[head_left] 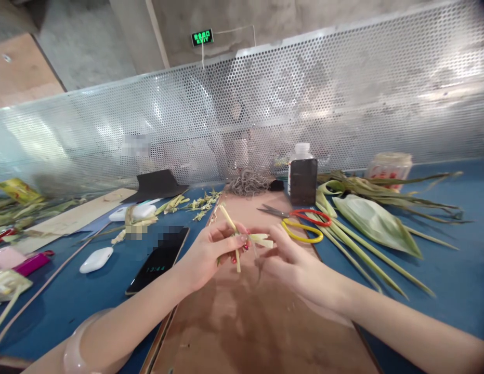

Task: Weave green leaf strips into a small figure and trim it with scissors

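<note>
Centrally, the left hand (200, 253) pinches narrow pale-green leaf strips (228, 218), already crossed, ends untucked; the right hand (294, 264) curls at three o'clock, its grip too blurred to tell. Red-and-yellow-handled steel scissors (285, 213) lie at two o'clock.

The left hand (208, 254) covers the middle of the pale strip (227, 217). The right hand (288, 262) is motion-blurred; its exact grip cannot be determined. The thin strand (258, 270) beside it appears to be fibre, though blur prevents confirmation. The left forearm (148, 298) is cut off by the bottom edge, the right forearm (401, 311) by the right edge. A dark rectangular object (303, 182) conceals most of the bottle (302, 149). Dried leaves (382, 187) overlap the jar (393, 160); its red marking is illegible. Pixelation masks part of the phone (159, 265). Shapes behind the perforated panel (265, 93) are indistinct.
</note>
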A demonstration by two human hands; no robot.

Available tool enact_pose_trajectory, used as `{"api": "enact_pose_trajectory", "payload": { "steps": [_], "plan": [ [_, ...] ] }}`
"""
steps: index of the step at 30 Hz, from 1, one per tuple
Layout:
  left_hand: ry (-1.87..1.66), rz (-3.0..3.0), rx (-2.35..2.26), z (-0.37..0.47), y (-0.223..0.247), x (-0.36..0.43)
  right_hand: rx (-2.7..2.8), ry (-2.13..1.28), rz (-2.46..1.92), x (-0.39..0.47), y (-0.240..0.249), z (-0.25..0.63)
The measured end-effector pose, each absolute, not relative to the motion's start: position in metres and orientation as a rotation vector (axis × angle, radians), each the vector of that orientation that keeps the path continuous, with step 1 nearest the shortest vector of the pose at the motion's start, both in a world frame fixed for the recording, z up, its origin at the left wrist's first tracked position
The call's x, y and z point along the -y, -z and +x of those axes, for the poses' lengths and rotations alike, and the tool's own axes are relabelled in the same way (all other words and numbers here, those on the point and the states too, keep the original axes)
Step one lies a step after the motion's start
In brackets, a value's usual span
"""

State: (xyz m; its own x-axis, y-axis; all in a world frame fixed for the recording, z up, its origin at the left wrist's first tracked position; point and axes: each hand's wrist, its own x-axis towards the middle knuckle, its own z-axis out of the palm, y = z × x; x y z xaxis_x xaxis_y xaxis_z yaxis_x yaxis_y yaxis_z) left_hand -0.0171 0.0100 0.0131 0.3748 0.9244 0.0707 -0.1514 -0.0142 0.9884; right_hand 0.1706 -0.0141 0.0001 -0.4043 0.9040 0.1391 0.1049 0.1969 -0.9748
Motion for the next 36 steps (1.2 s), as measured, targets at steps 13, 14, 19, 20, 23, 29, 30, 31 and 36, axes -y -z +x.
{"api": "enact_pose_trajectory", "payload": {
  "steps": [13, 14, 19, 20, 23, 29, 30, 31, 36],
  "plan": [
    [-1.081, 1.308, -0.823, -0.013, -0.015, -0.009, 1.625, -1.108, -0.699, 0.011, 0.008, 0.157],
    [-1.086, 1.309, -0.823, -0.013, -0.015, -0.009, 1.624, -1.107, -0.694, 0.011, 0.009, 0.156],
    [-1.103, 1.309, -0.842, -0.011, -0.014, -0.008, 1.588, -1.147, -0.719, 0.013, 0.010, 0.152],
    [-1.098, 1.305, -0.841, -0.011, -0.013, -0.007, 1.590, -1.145, -0.749, 0.013, 0.010, 0.152],
    [-1.086, 1.287, -0.829, -0.011, -0.013, -0.007, 1.610, -1.134, -0.813, 0.014, 0.007, 0.152],
    [-1.068, 1.222, -0.803, -0.011, -0.013, -0.008, 1.602, -1.131, -0.830, 0.013, 0.005, 0.152],
    [-1.064, 1.214, -0.797, -0.011, -0.013, -0.008, 1.609, -1.119, -0.830, 0.014, 0.005, 0.152],
    [-1.061, 1.208, -0.791, -0.010, -0.013, -0.008, 1.618, -1.108, -0.830, 0.014, 0.004, 0.152],
    [-1.043, 1.169, -0.773, -0.010, -0.013, -0.007, 1.645, -1.125, -0.847, 0.014, 0.003, 0.152]
  ]
}}
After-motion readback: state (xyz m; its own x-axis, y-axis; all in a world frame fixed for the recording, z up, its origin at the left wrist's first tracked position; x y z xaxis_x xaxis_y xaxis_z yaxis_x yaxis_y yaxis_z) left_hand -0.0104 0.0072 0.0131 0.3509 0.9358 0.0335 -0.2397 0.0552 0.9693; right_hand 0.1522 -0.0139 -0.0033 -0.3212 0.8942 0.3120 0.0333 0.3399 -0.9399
